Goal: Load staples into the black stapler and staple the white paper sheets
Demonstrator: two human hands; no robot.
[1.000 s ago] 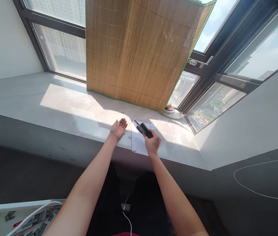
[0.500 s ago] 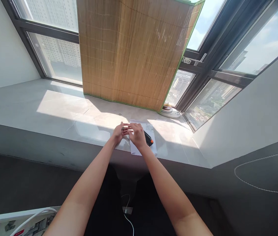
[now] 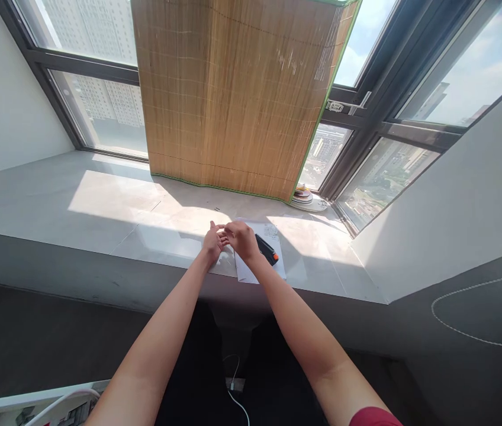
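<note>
our left hand (image 3: 214, 243) palm up, our right hand (image 3: 241, 239) curled over its fingers; whether either grips something small, we cannot tell. beneath right hand, white paper (image 3: 244, 273) on windowsill (image 3: 180, 208); black stapler (image 3: 267, 248), orange at one end, lies on paper. farther off, stack of discs (image 3: 303, 196); bamboo blind (image 3: 237, 97) hanging before window (image 3: 93, 106).

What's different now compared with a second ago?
The right hand has let go of the black tool, which now lies on the white paper, and has moved left to the left hand. The paper stays on the windowsill; the bamboo blind still hangs.
</note>
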